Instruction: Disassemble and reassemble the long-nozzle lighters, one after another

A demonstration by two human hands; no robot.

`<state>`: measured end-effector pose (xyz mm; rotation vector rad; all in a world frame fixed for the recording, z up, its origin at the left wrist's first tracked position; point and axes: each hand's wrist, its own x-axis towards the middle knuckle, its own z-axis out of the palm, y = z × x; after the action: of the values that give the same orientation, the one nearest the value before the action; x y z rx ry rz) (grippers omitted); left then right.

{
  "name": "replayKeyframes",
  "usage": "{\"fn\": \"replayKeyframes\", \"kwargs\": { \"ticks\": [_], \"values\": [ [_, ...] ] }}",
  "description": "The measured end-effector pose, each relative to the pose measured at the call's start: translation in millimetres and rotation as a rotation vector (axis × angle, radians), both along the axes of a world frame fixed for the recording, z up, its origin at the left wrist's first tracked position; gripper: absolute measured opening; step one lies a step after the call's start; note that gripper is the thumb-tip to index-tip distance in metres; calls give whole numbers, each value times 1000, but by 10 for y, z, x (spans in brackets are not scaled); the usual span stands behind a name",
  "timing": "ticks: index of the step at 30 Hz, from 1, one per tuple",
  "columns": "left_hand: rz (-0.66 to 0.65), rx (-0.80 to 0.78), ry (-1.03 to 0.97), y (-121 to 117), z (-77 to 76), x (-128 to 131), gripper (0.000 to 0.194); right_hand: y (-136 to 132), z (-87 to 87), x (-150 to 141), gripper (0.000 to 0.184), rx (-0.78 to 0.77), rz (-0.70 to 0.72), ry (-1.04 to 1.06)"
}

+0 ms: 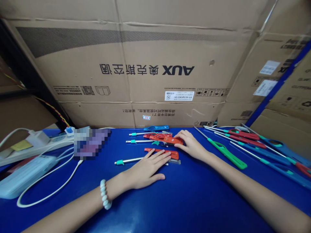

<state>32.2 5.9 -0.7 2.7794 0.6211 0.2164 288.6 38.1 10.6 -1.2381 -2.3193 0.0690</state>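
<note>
My left hand [147, 170], with a bead bracelet [105, 195] on the wrist, lies flat with fingers stretched over a red-orange handle shell [175, 153]. Below that shell, partly hidden by the fingers, are a metal tube with a teal tip piece [120, 162] and a clear part [175, 161]. Farther back, the thumb and fingers of my right hand [191, 145] close on the right end of an orange lighter handle shell [170, 140]. Left of it lies another metal tube [139, 141]. A blue handle shell [156, 128] rests behind, with a tube [141, 133] in front.
Long-nosed lighters in green [227, 153], red [245, 133] and blue [279, 173] lie on the right. On the left are a blurred-out item [94, 142], a power strip [58, 142], a light-blue power bank [26, 176] and a looping white cable [46, 204]. Cardboard [145, 84] walls the back.
</note>
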Motion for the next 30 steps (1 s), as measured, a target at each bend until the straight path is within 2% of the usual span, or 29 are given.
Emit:
{"fn": "replayKeyframes", "kwargs": {
  "ticks": [10, 16, 23, 27, 30],
  "values": [
    [74, -85, 74, -453, 22, -29, 62, -147, -69, -203, 20, -44, 105, -43],
    [80, -78, 79, -623, 26, -59, 64, -203, -134, -282, 24, -95, 140, -79],
    [70, -25, 64, -699, 39, -75, 65, -200, -142, -286, 28, -148, 144, -113],
    [89, -8, 53, -668, 64, -92, 64, -205, -99, -259, 36, -164, 130, -123],
    [112, 1, 55, -616, 74, -112, 64, -206, -42, -229, 34, -158, 112, -87]
  ]
}}
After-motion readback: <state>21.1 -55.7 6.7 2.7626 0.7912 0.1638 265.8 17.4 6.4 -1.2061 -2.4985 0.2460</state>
